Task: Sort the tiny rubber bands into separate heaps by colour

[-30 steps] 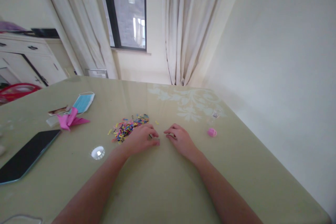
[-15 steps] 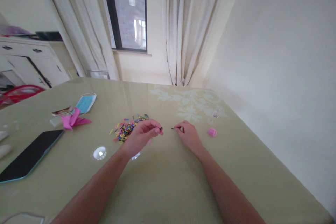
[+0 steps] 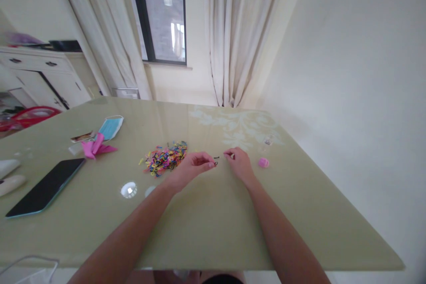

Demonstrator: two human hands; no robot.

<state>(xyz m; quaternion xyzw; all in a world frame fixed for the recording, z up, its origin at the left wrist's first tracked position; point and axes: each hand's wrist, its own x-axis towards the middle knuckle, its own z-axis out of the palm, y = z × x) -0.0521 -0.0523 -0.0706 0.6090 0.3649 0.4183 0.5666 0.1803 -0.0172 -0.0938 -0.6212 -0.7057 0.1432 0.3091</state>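
Note:
My left hand point(image 3: 195, 167) reaches over the table beside the pile, thumb and index finger pinched on a small dark loop, seemingly a rubber band point(image 3: 216, 163). Just beyond that fingertip is another small dark strip point(image 3: 216, 157), apart from both hands. To the right, my right hand point(image 3: 240, 163) has thumb and index curled together in a pinch; what lies between their tips, if anything, is too small to make out. A pile of multicoloured little bands point(image 3: 166, 159) lies left of my left hand. Right of my right hand sits a small pink object point(image 3: 263, 163).
The glossy table point(image 3: 206, 222) carries a black tablet-like slab point(image 3: 46, 188), a folded pink paper shape point(image 3: 97, 146), a blue face mask point(image 3: 111, 128) and a shiny clear dome point(image 3: 128, 190). A small clear item point(image 3: 267, 141) lies at the right, near the wall point(image 3: 359, 97).
The view has shifted slightly, showing the table's near edge. My right hand has drawn back a little from the dark strip. My left hand, still pinching, has moved right, closer to that strip.

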